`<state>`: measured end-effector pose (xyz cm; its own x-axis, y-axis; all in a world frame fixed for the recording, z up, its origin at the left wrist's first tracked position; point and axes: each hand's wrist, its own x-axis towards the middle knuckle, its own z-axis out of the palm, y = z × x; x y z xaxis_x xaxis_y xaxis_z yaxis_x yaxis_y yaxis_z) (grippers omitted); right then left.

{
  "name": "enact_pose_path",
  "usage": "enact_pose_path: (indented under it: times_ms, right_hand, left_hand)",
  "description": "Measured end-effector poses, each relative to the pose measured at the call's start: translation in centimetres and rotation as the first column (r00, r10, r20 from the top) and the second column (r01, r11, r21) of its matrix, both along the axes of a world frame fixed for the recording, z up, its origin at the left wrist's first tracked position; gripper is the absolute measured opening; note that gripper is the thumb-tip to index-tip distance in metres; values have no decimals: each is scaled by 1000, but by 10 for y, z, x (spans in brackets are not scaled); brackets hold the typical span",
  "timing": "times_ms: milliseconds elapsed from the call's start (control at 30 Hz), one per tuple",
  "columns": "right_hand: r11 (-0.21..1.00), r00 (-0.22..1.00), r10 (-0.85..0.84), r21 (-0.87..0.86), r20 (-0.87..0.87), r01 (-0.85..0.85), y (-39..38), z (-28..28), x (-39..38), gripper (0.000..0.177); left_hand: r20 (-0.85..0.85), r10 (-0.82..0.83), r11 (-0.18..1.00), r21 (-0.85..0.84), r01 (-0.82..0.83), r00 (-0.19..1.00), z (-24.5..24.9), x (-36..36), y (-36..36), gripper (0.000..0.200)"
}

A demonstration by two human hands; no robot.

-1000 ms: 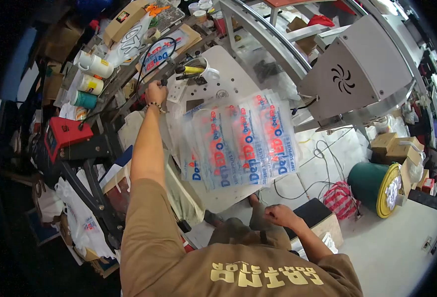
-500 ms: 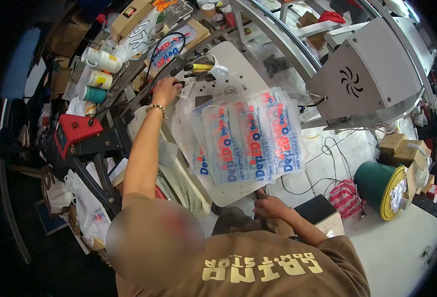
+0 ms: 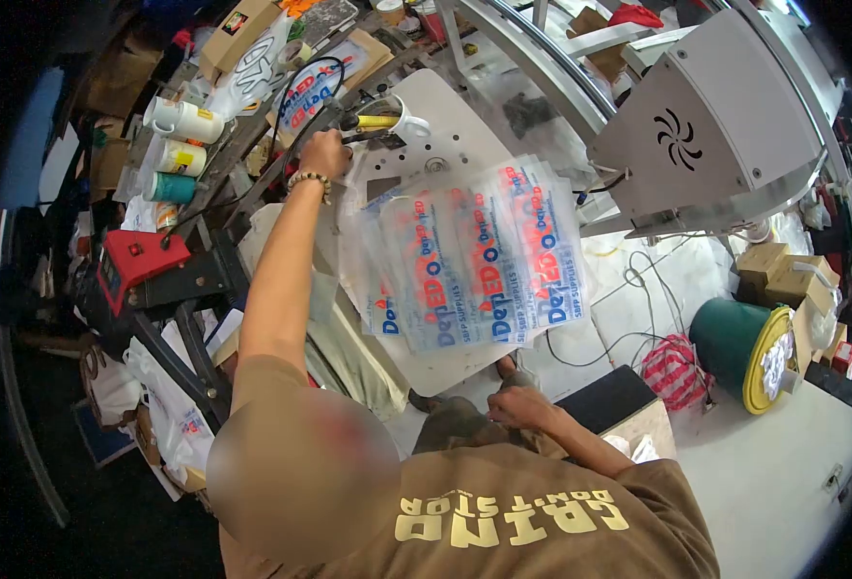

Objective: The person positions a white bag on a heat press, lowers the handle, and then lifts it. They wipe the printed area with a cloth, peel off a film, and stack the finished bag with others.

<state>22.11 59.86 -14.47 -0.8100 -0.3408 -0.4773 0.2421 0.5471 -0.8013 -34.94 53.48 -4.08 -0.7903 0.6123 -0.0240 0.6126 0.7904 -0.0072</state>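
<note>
My left hand, with a beaded bracelet at its wrist, reaches to the far left edge of a pale board. Its fingers are curled in beside a dark tool; what they grip is hidden. Just right of it, a white mug lies tilted, with a yellow-handled tool and dark tools sticking out. Overlapping clear plastic bags printed in red and blue are spread over the board. My right hand rests closed near my lap, below the board and apart from the bags.
A grey machine housing overhangs the right. A red control box sits on a black frame at left, below several cups. Loose cables cross the white floor near a green bucket and a striped bag.
My left hand has shifted slightly up and left beside the mug, turning so that its back now hides the fingers. The whole view has tilted slightly. My right hand stays near my lap.
</note>
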Motion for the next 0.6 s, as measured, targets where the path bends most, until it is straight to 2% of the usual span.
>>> enact_pose_path:
  times_ms: [67, 133, 200, 233, 267, 333, 367, 400, 467, 500, 533, 600]
  right_hand:
    - [1000, 1000, -25, -12, -13, 24, -4, -3, 7, 29]
    - [999, 993, -52, -18, -105, 51, -5, -6, 5, 30]
    - [1000, 992, -17, 22, -123, 20, -14, -15, 6, 30]
    - [998, 991, 13, 64, -137, -4, -15, -18, 6, 30]
    - [997, 989, 17, 76, -147, -6, -16, -20, 7, 30]
    - [997, 961, 5, 75, -276, 16, -19, 6, -2, 28]
    - [996, 960, 14, 83, -279, 10, -20, 21, -5, 28]
    - [999, 951, 24, 33, -309, -14, -20, 43, -11, 26]
    - [998, 937, 53, -13, -346, -61, -30, 81, -25, 24]
    - [992, 916, 87, -53, -392, -117, -40, 98, -32, 22]
    - [981, 892, 115, -90, -437, -171, -51, 115, -38, 21]
    - [970, 863, 158, -90, -480, -227, -76, 153, -47, 22]
  left_hand:
    - [21, 3, 999, 39, -4, 1000, -4, 7, 5, 25]
    - [19, 16, 996, 85, -18, 1000, -6, 6, 3, 24]
    - [26, 83, 996, 27, -83, 996, 0, 18, 1, 26]
    - [82, 118, 992, -62, -113, 990, 10, 27, -4, 35]
    - [73, 120, 992, -49, -117, 990, 20, 37, -12, 35]
    - [-310, -61, 985, 137, 108, 949, 40, 53, -35, 47]
    - [-180, -72, 992, 86, 89, 981, 59, 52, -50, 57]
    - [-182, -59, 993, 92, 77, 981, 75, 55, -69, 57]
    - [99, -181, 979, 114, 170, 978, 111, 69, -114, 55]
    - [140, -245, 969, 73, 236, 959, 132, 82, -137, 47]
    - [135, -232, 972, 76, 224, 963, 157, 99, -157, 47]
    - [284, -83, 991, -74, 108, 955, 198, 135, -196, 39]
